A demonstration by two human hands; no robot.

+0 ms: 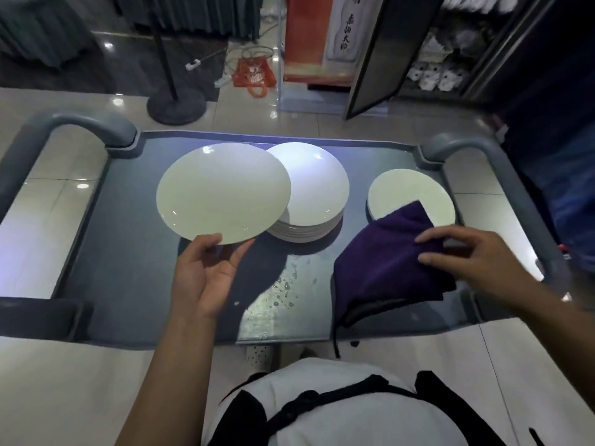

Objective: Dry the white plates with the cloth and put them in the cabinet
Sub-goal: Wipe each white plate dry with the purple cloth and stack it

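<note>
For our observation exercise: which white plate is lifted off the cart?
The plate gripped by the left hand; the stack and right-side plate rest on the cart.

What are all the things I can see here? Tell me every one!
Held plate: one, white, lifted above the cart at the left.
Plate stack: one pile, white, middle of the cart, partly behind the held plate.
Small plate pile: one, white, right side of the cart, partly under the cloth.
Cloth: one, purple, right front of the cart.
Water drops: several, clear, on the cart's front middle.
Cart: one, grey, with rounded handles.
Cabinet: one, dark, door open, back right.
Bag: one, orange, on the floor.
Left hand: grips the held plate's near edge.
Right hand: fingers on the cloth.
</note>
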